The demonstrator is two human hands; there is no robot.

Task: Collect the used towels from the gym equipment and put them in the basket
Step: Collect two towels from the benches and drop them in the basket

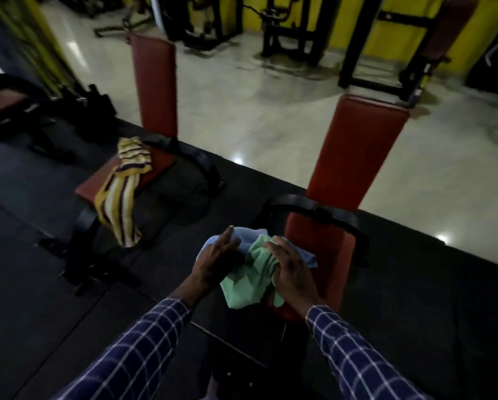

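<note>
A green towel and a blue towel are bunched together between my two hands, just left of the seat of the near red bench. My left hand lies over the blue towel with its fingers straight. My right hand grips the green towel, fingers curled into the cloth. A yellow, white and dark striped towel is draped over the seat of a second red bench to the left and hangs off its front. No basket is in view.
Both benches have upright red backrests and black frames on a dark rubber mat. Beyond the mat lies a glossy pale floor with black and yellow machines at the back. A dark bag sits at the left.
</note>
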